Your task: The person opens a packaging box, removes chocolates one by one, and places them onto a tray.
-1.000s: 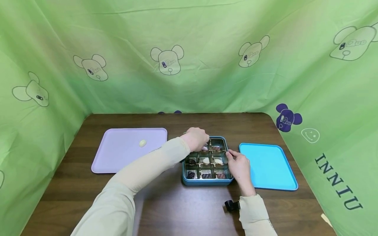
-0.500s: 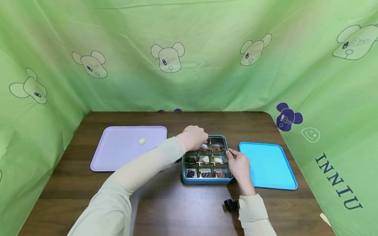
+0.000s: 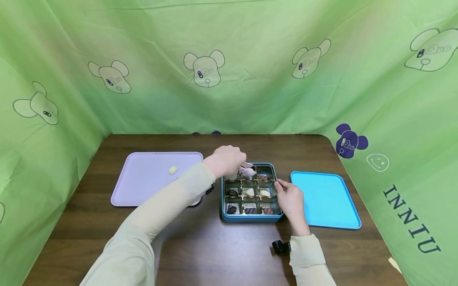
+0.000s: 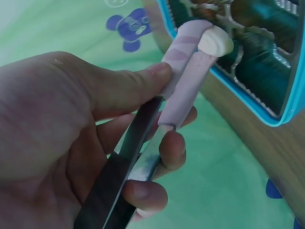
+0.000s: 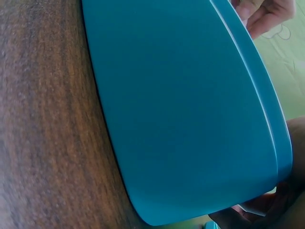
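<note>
Fingers (image 4: 164, 148) and thumb of the left hand (image 3: 227, 159) curl round a pair of tongs (image 4: 157, 119), squeezing the two pink-tipped arms together so that they pinch a small pale sweet (image 4: 215, 41); the squeeze is what keeps the piece from dropping. The sweet hangs just above the far left corner of the blue box (image 3: 251, 218), clear of the little cups inside. That box sits in the middle of the brown table (image 3: 200, 254), divided into a grid of cups; the middle and near rows hold dark, pale and pinkish pieces, while the far cups look partly bare, though the hand hides some of them. The right hand (image 3: 290, 198) rests against the right side of the box, thumb and fingers loosely curled about its edge, which seems to steady it while the tongs work; the right wrist view shows mostly the blue wall of the box with fingertips at its rim, so how firmly it grips cannot be told. To the left lies a lilac tray (image 3: 143, 194) with a single pale sweet (image 3: 173, 170) on it, of much the same colour as the one in the tongs. To the right lies a bright blue tray (image 3: 325, 202), close beside the box. Green cloth (image 3: 250, 91) printed with bear heads hangs round the far side and both flanks of the table.
</note>
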